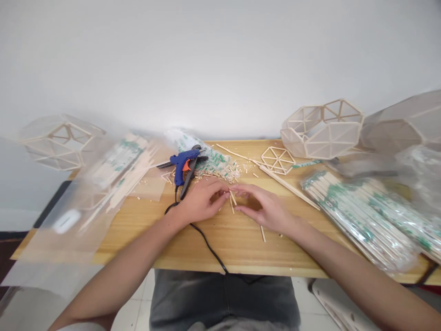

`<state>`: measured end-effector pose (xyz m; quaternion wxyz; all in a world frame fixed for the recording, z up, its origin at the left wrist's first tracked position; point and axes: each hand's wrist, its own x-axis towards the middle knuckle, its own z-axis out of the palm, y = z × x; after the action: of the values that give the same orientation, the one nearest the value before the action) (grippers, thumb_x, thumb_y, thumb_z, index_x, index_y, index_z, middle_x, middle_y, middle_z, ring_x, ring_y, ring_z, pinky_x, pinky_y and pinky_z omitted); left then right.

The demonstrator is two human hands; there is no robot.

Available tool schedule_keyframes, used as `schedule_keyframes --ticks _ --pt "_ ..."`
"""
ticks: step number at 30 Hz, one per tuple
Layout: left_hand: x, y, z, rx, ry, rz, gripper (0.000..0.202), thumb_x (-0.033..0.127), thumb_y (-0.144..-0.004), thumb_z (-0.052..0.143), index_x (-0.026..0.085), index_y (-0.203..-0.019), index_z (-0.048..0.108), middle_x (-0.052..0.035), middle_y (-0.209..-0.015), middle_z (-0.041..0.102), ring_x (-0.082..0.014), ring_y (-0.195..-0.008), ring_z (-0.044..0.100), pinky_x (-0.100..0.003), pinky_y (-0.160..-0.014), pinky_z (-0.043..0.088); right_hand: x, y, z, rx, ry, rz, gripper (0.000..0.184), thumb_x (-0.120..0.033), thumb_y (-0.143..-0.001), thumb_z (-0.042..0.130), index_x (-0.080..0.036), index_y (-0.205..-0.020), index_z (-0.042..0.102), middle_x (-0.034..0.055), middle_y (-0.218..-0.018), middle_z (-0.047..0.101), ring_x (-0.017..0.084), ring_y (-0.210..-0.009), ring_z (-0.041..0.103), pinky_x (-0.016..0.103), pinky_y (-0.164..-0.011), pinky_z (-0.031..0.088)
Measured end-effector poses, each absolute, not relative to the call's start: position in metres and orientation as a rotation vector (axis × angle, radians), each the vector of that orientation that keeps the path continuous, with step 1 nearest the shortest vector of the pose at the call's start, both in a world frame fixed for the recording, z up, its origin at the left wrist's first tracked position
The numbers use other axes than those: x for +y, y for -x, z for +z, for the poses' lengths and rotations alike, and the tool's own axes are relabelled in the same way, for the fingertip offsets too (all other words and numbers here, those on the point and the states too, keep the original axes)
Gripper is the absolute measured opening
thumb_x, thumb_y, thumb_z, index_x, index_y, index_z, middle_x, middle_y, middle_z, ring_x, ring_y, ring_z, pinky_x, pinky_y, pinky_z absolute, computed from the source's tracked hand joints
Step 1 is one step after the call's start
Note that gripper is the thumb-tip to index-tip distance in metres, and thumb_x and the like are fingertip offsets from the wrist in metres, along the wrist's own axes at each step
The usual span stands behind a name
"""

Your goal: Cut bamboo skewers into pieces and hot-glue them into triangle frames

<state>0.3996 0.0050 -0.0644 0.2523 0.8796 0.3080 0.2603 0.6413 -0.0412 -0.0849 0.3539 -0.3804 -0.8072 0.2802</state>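
Note:
My left hand [206,200] is closed in a pinch, with thumb and forefinger at short wooden sticks [233,202]. Two of these sticks meet near the fingertips and spread apart toward me. On the other side, my right hand [268,210] touches the upper end of the sticks with its forefinger, while its thumb stays apart. Another short stick [262,233] lies on the table below the right hand. Behind the left hand rests a blue glue gun [184,164] with an orange trigger, beside a dark-handled tool [189,178]. The exact contact at the fingertips is partly hidden.
Cut stick bits [229,172] litter the wooden table [144,243]. A flat hexagonal stick frame [277,161] and long sticks [289,187] lie behind the right hand. Covered frames [324,133] stand at the back. Bagged sticks [361,216] lie right; a black cord [210,246] crosses the front.

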Motion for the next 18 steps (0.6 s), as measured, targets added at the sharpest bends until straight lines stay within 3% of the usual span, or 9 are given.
schedule_keyframes --ticks 3,8,13,18 --pt "0.0048 -0.4013 -0.0649 0.827 -2.287 0.774 0.014 0.024 -0.101 0.056 0.019 -0.100 0.070 -0.0008 -0.081 0.066 -0.0131 -0.075 0.059 -0.027 -0.072 0.045 -0.0420 -0.6416 -0.0863 -2.051 0.978 0.778 0.049 -0.021 -0.099 0.067 -0.030 -0.145 0.054 0.0071 -0.134 0.071 0.021 -0.105 0.075 0.037 -0.090 0.065" --pt "0.0051 -0.4032 -0.0702 0.810 -2.237 0.846 0.013 0.022 -0.099 0.060 0.019 -0.092 0.070 0.0010 -0.076 0.065 -0.0109 -0.069 0.057 -0.024 -0.066 0.043 -0.0426 -0.6403 -0.0871 -2.020 0.937 0.809 0.045 -0.018 -0.100 0.063 -0.031 -0.143 0.055 0.0047 -0.120 0.076 0.018 -0.096 0.076 0.035 -0.089 0.065" --pt "0.0050 -0.4051 -0.0735 0.810 -2.285 0.838 0.011 0.019 -0.098 0.062 0.019 -0.094 0.071 0.0017 -0.075 0.064 -0.0103 -0.068 0.056 -0.023 -0.065 0.042 -0.0409 -0.6372 -0.0884 -2.063 0.947 0.654 0.045 -0.020 -0.097 0.070 -0.027 -0.139 0.056 0.0095 -0.132 0.071 0.022 -0.111 0.073 0.038 -0.095 0.062" --pt "0.0058 -0.4049 -0.0740 0.815 -2.352 0.827 0.012 0.022 -0.100 0.061 0.018 -0.094 0.071 0.0004 -0.077 0.065 -0.0118 -0.072 0.058 -0.024 -0.067 0.042 -0.0382 -0.6356 -0.0932 -2.112 1.022 0.614 0.038 -0.023 -0.094 0.074 -0.024 -0.130 0.061 0.0094 -0.115 0.074 0.024 -0.103 0.072 0.040 -0.091 0.061"
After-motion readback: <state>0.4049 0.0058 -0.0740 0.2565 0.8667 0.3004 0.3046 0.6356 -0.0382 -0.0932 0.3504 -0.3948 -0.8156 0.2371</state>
